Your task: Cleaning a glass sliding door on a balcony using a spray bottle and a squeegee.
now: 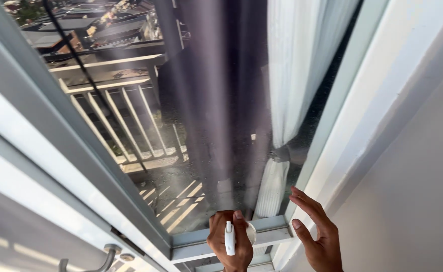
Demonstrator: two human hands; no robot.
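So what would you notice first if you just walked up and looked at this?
Probably the big glass pane filling the middle, with a white balcony railing and rooftops showing through it on the left and a tied white curtain reflected on the right. Next, at the bottom, the left hand grips a small white spray bottle aimed at the glass. The right hand is open beside it, near the white window frame.
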